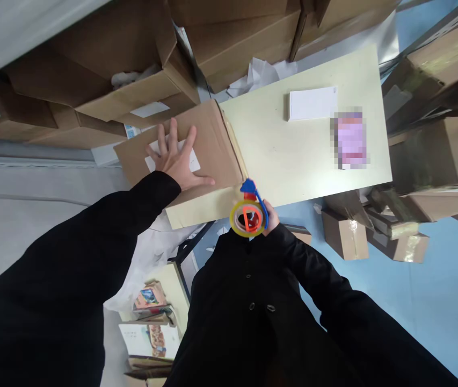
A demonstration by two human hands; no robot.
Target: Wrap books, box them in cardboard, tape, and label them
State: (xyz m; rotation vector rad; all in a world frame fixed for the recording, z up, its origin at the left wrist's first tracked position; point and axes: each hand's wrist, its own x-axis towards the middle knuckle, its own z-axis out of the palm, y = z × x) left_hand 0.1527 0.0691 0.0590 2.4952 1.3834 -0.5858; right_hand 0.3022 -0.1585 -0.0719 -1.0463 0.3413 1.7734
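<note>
My left hand (176, 161) lies with fingers spread on top of a closed cardboard box (212, 145), partly covering a white label (194, 161) on it. The box rests on the left part of a pale table (277, 156). In my right hand (271, 217) is a tape dispenser (248, 209) with a blue head, a red core and a roll of yellowish tape. Its blue head is at the near right corner of the box; whether it touches the cardboard I cannot tell. My right fingers are partly hidden behind the dispenser.
On the table lie a stack of white cards (312, 104) and a blurred pinkish item (351, 141). Large open cartons (132, 97) line the far side, near crumpled white paper (259, 75). Small taped boxes (343, 235) sit on the blue floor (446, 290) at right. Books (152, 338) lie at lower left.
</note>
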